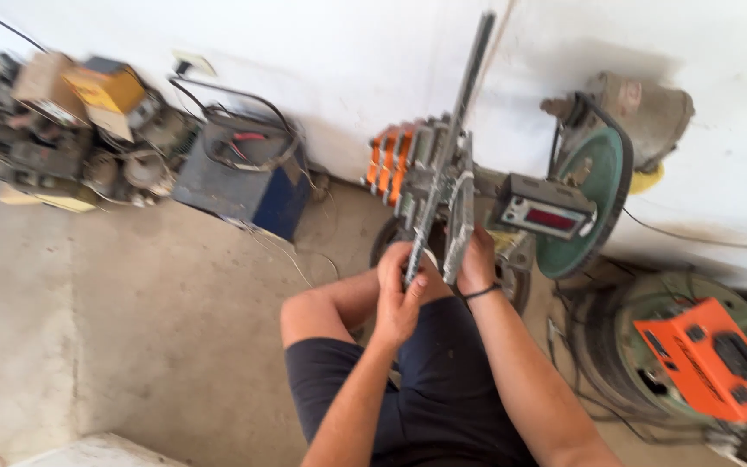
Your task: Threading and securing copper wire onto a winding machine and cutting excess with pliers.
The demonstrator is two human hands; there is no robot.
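A winding machine stands in front of me with a long grey metal bar (460, 112) sticking up and a row of orange and grey formers (395, 160) on its left side. My left hand (399, 294) is closed around the lower end of the bar. My right hand (477, 264), with a black band on its wrist, grips the grey metal piece (460, 229) just beside the bar. I sit with my knees bent, in dark shorts (434, 389).
A grey box with a red display (546, 214) and a large green wheel (594, 186) sit to the right of the bar. An orange box (706, 359) lies at the right. A blue box (244, 177) and piled parts (71, 130) line the white wall over a concrete floor.
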